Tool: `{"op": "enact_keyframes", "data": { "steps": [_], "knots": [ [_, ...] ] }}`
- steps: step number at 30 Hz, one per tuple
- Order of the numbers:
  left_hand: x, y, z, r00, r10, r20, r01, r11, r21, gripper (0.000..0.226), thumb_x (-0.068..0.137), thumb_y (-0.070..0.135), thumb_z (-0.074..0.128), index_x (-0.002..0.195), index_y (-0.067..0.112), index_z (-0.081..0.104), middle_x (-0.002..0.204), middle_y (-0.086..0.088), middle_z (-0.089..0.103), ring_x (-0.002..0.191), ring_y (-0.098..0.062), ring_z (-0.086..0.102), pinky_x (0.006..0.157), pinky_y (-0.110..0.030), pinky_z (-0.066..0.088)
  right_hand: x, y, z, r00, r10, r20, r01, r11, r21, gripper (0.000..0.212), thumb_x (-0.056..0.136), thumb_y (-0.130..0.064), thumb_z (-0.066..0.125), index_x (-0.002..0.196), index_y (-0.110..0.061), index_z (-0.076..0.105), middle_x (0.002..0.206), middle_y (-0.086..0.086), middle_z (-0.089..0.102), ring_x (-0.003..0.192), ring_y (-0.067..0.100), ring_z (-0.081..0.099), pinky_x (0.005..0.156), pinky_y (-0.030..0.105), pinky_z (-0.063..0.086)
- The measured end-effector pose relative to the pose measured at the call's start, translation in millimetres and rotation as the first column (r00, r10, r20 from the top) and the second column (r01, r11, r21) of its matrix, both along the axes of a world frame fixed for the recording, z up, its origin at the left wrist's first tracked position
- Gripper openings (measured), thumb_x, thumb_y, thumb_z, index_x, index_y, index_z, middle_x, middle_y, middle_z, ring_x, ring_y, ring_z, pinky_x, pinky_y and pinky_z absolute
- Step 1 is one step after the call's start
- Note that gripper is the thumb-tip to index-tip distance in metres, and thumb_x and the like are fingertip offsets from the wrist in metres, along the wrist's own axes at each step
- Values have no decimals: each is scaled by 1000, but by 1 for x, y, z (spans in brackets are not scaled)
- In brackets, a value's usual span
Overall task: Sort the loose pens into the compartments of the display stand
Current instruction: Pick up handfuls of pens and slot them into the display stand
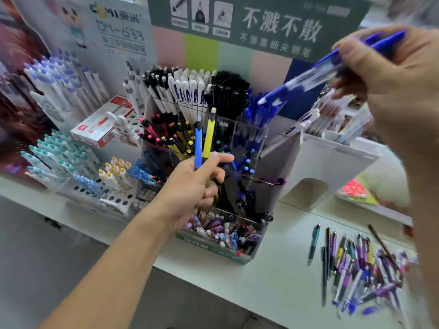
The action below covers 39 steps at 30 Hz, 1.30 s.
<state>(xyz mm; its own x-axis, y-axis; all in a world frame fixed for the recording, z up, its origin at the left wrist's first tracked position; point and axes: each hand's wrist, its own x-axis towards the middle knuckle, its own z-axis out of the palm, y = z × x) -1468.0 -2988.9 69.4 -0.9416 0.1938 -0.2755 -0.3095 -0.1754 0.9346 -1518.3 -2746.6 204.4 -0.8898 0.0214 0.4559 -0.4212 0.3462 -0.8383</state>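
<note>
Sorting partly done: left hand point(194, 184) grips blue pen point(198, 148) and yellow pen point(209, 136) over display stand point(237, 256); right hand point(389, 91) grips blue pens point(308, 79); loose pile point(361, 274) remains on table point(273, 288).

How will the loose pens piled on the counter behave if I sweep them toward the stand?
The loose pens look slim and round, so they would likely roll and scatter. They lie crossed and overlapping, so a push may drag neighbours. The counter looks smooth, so expect sliding.

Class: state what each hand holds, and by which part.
Left hand: blue pen and yellow pen, lower ends. Right hand: blue pens, upper ends.
</note>
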Motion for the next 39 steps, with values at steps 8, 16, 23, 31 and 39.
{"op": "enact_keyframes", "data": {
  "steps": [8, 16, 23, 31, 39],
  "knots": [
    [-12, 16, 12, 985, -27, 173, -21, 963, 269, 37, 106, 38, 39, 107, 10, 63, 63, 4, 33, 44, -5, 21, 39, -19, 12, -58, -33, -3, 992, -76, -100, 125, 677, 725, 19, 92, -22, 67, 92, -7, 76, 78, 14, 71, 68, 17, 60, 69, 28, 46],
    [1, 10, 0, 987, -57, 151, 14, 961, 276, 34, 107, 32, 38, 96, 11, 62, 62, 3, 36, 41, -4, 23, 37, -17, 12, -57, -52, -17, 984, -159, -82, 160, 576, 802, 32, 95, -30, 51, 101, 0, 61, 96, 24, 63, 87, 43, 59, 76, 47, 51],
    [11, -3, -15, 985, 31, 168, -61, 983, 173, 37, 105, 44, 41, 85, 16, 53, 62, 3, 33, 44, -7, 19, 39, -20, 10, -46, -56, -35, 938, -336, -90, 283, 588, 757, 31, 100, -33, 39, 103, -7, 55, 106, 33, 59, 86, 48, 51, 79, 48, 43],
    [18, -26, -18, 978, 52, 200, -116, 939, 323, 46, 107, 41, 30, 89, 11, 60, 63, 1, 31, 43, -6, 17, 34, -17, 14, -49, -68, -31, 928, -346, -137, 283, 415, 865, 38, 102, -33, 37, 110, -2, 57, 113, 37, 57, 100, 56, 56, 82, 50, 45],
    [28, -43, -22, 989, 30, 145, -64, 969, 240, 28, 108, 35, 38, 105, 12, 53, 60, 3, 33, 42, -7, 18, 36, -18, 13, -14, -84, -29, 927, -284, -245, 366, 543, 756, 56, 102, -57, 38, 111, -6, 59, 108, 22, 63, 97, 42, 59, 83, 47, 45]
  ]
}}
